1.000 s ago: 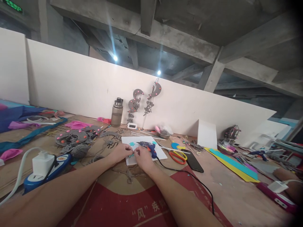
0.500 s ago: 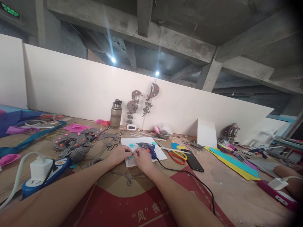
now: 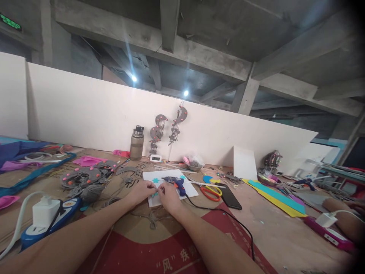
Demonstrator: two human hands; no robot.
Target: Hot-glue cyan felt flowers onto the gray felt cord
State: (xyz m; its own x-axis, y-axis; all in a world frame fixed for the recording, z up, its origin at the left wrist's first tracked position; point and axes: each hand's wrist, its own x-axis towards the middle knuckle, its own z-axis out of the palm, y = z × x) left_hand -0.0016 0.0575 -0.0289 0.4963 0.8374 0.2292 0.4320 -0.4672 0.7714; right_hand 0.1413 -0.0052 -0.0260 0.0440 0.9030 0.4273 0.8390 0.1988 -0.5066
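Over a white sheet (image 3: 189,191) my left hand (image 3: 144,191) and my right hand (image 3: 168,196) nearly meet, fingers pinched together. Something too small to make out is between their fingertips. A teal flower piece (image 3: 155,180) lies on the sheet just above my left hand, and another teal piece (image 3: 182,177) is farther right. Part of a teal shape shows just below the fingertips. The blue glue gun (image 3: 179,186) rests on the sheet beside my right hand, its black cable running to the lower right.
Scissors with red and yellow handles (image 3: 211,193) and a black phone (image 3: 230,196) lie at the right. A bottle (image 3: 137,144) stands behind. Grey yarn (image 3: 92,191) and a blue power strip (image 3: 70,209) are left. Another person's arm (image 3: 338,213) is far right.
The camera view has shifted, so the scene sits lower and slightly left. Both hands stay close together over the sheet, with only slight finger movement.
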